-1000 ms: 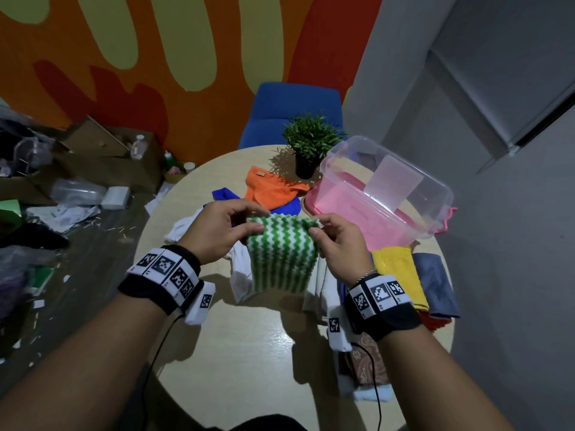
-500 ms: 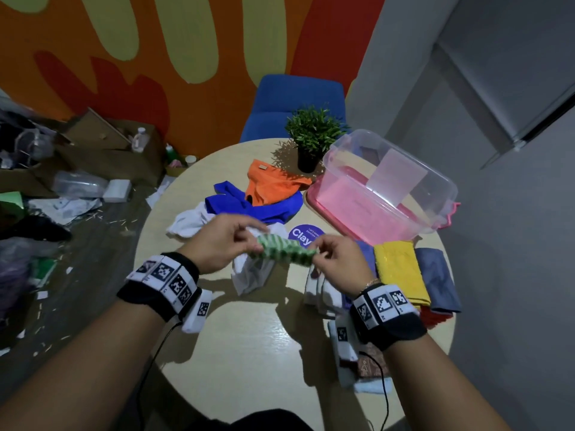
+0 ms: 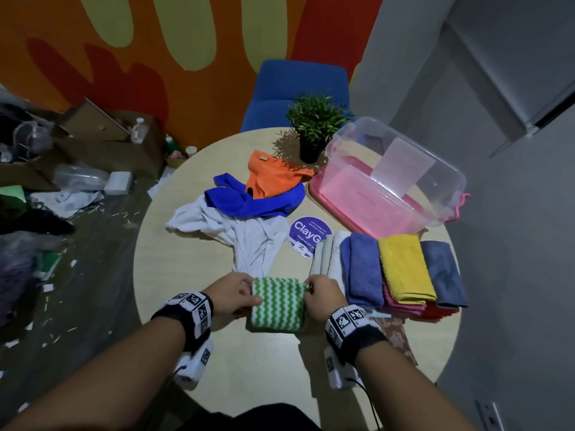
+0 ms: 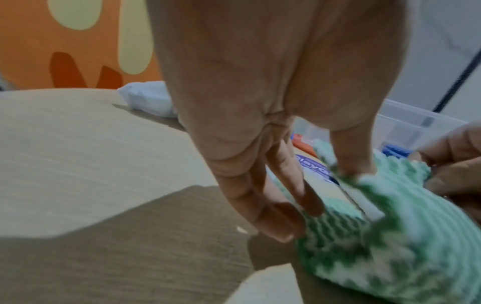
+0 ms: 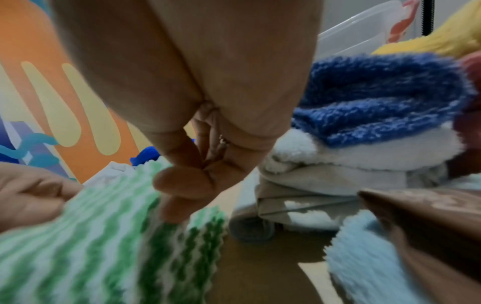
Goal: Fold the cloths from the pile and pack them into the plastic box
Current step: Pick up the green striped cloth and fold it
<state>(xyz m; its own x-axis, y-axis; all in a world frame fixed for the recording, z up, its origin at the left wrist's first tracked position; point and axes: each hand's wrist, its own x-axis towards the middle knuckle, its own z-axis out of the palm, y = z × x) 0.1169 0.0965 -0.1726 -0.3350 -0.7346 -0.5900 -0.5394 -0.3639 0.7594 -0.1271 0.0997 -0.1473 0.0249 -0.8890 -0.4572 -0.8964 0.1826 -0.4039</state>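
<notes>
A green-and-white zigzag cloth (image 3: 278, 303) lies folded on the round table (image 3: 199, 275) near its front edge. My left hand (image 3: 238, 295) pinches its far left corner, thumb on top in the left wrist view (image 4: 351, 164). My right hand (image 3: 322, 295) pinches the far right corner (image 5: 182, 195). The unfolded pile lies behind: a white cloth (image 3: 236, 234), a blue cloth (image 3: 255, 202) and an orange cloth (image 3: 277, 175). The clear plastic box (image 3: 395, 175) with a pink bottom stands tilted at the back right.
Folded cloths are stacked to the right: white (image 3: 329, 259), blue (image 3: 362, 269), yellow (image 3: 404, 265), grey-blue (image 3: 441, 272), with pink and red under them. A potted plant (image 3: 314, 126), a blue chair (image 3: 298, 85) and a purple sticker (image 3: 306, 233) are behind. Clutter covers the floor at left.
Both hands brought the green zigzag cloth down from hanging in the air, folded it over and laid it on the table nearer to me.
</notes>
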